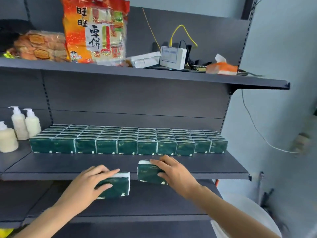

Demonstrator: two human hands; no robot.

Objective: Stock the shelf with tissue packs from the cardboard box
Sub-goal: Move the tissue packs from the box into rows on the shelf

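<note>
Your left hand (89, 183) grips one green pack (116, 186) before the shelf (68, 166); your right hand (171, 172) grips another (148, 173) at its edge; likely light, soft, slippery wrap; hold the broad faces.

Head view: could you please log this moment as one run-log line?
left hand: holds tissue pack | right hand: holds second pack at middle shelf front | stocked rows behind
</note>
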